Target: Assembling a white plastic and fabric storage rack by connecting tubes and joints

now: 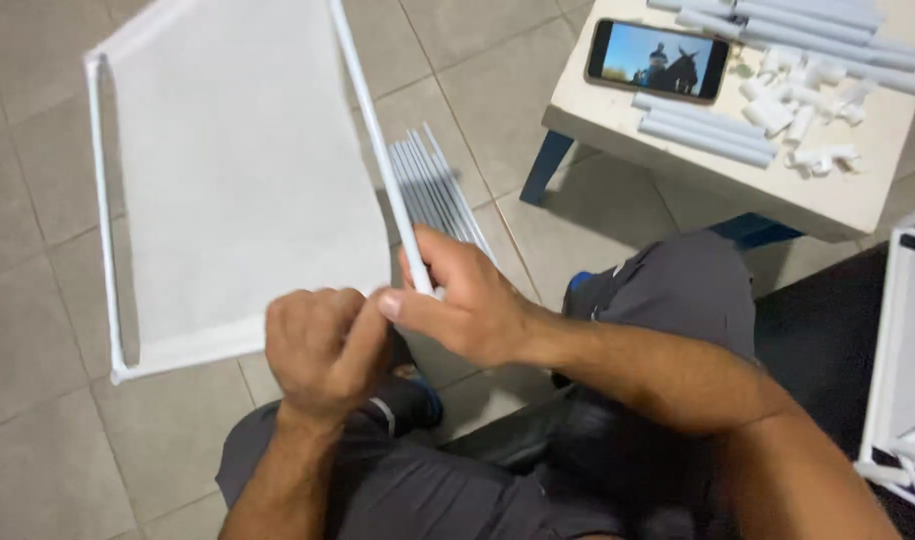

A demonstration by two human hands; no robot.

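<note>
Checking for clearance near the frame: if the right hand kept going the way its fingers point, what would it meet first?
The right hand points left, thumb tip already against the left hand. That fist seems to come first, though depth is unclear; the white fabric panel lies beyond.

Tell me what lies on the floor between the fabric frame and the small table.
In the head view, a bundle of white rods lies on the tiles between the fabric frame and the table.
</note>
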